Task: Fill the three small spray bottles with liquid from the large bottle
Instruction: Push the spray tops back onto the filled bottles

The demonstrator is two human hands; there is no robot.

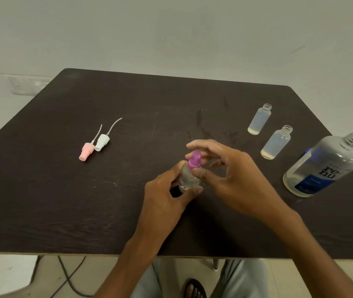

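A small clear spray bottle (188,178) with a purple spray top (194,160) stands upright mid-table. My left hand (167,194) grips its body. My right hand (225,168) pinches the purple top between thumb and fingers. Two other small bottles stand open at the right, one farther back (259,119) and one nearer (276,143). The large clear bottle (326,166) with a blue label stands uncapped at the right edge, holding some liquid. A pink spray top (85,151) and a white spray top (102,141) lie at the left with their tubes.
The dark wooden table (64,201) stands against a pale wall. Below its front edge I see my legs, a sandalled foot (194,290), a white chair (6,276) at the lower left and cables (70,276) on the floor.
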